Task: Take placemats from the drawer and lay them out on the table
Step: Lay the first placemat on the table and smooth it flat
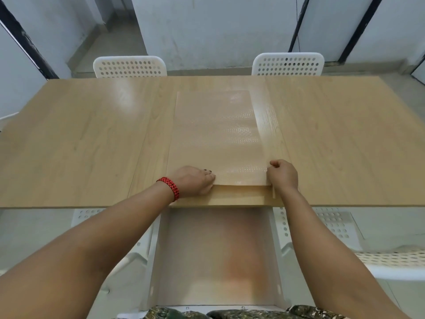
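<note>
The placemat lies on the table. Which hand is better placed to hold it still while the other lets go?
Probably the left hand: it holds the near left corner of the placemat low against the table. The right hand only pinches its near right corner.

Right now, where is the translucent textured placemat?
Head view: placemat centred on the light wooden table, near corners held by left hand and right hand.

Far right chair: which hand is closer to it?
Right. The right hand pinches the mat's near right corner, straight across from that chair; the left hand holds the near left corner, farther away.
</note>
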